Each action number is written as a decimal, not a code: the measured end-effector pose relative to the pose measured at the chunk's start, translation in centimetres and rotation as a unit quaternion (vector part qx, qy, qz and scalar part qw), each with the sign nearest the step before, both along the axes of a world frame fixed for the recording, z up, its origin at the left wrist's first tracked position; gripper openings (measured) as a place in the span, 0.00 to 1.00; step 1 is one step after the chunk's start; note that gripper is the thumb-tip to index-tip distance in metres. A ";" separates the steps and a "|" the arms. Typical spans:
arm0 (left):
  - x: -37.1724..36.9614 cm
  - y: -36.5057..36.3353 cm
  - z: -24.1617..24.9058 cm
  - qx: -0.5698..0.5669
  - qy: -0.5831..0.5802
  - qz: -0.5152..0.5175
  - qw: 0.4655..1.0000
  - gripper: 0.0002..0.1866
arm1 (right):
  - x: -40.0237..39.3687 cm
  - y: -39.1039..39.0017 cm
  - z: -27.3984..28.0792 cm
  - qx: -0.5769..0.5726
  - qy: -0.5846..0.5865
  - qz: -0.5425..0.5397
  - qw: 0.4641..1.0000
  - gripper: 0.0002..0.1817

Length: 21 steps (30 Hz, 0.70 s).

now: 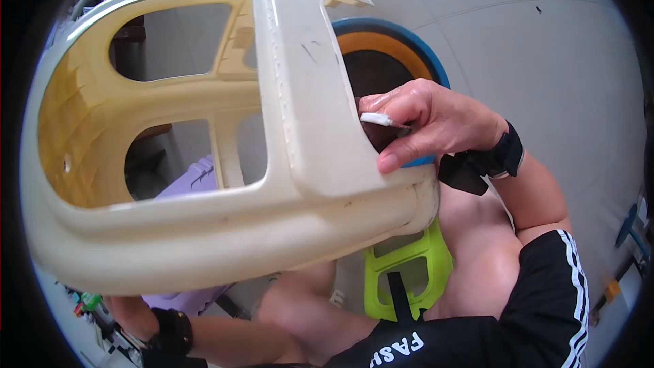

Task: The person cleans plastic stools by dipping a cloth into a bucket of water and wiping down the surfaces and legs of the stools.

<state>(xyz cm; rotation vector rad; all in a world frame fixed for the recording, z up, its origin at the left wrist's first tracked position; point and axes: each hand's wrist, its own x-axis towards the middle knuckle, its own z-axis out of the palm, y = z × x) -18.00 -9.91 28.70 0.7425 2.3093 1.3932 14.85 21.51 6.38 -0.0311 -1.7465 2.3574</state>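
A large cream plastic shell [313,88] with several window-like openings fills the left and middle of the view, raised off the floor. At its right edge is my right hand [436,119], fingers pinched round a small white piece [376,119] with a dark brown part beneath; the thumb lies near the shell's edge. Dark marks show on the shell's pale face. My left hand [126,313] is under the shell's lower left edge; its fingers are hidden behind the shell, and only the wrist and back of the hand show.
Behind the shell stands a round blue and orange tub [436,61] with dark contents. A lime green plastic stool [441,259] is between my legs. A purple plastic object [187,184] shows through and below the shell. A blue tool [627,225] lies at the far right.
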 end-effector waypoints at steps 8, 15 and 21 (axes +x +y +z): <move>-5.5 -3.0 -3.7 0.330 -0.302 0.127 0.885 0.18 | -2.4 -0.8 -3.0 0.157 -0.084 -0.145 0.973 0.10; -0.5 5.9 -10.0 0.433 -0.273 0.365 0.777 0.20 | 0.8 -3.1 -13.8 0.258 -0.330 -0.252 0.873 0.09; 3.3 9.4 -14.3 0.392 -0.227 0.372 0.810 0.25 | 1.8 -3.4 -16.3 0.452 -0.369 -0.147 0.798 0.09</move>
